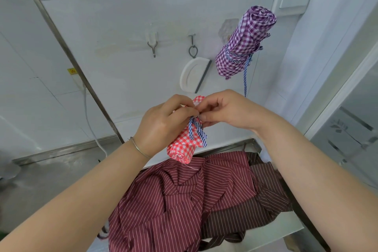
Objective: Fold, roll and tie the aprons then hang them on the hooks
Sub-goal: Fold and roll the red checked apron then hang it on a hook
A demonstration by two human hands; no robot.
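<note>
1. I am at the tying step. I hold the rolled red gingham apron (184, 143) up in the air in front of the wall, above the tabletop (286, 231), with its blue-and-white striped tie (197, 131) wrapped round the middle of the roll.

2. My left hand (161, 127) has its grip closed round the upper part of the roll, with the fingers curled over it and the thumb side by the knot.

3. My right hand (223, 108) pinches at the tie where it crosses the roll, fingertips bent in close. Its grip is closed on the striped tie, though the exact strand is hidden between my fingers.

4. The purple gingham apron (243, 43) is already rolled, tied and hanging on the wall to the right, its own striped tie dangling below it.

5. Two metal hooks (153, 45) on the wall are still bare of aprons; a white holder hangs from the second one.

6. A maroon striped apron (180, 196) and a darker brown striped one (263, 200) lie crumpled on the tabletop below, not yet folded.

7. Next, I judge, the knot needs pulling tight so the roll cannot loosen, leaving a loop or loose end to catch on a free hook.
</note>
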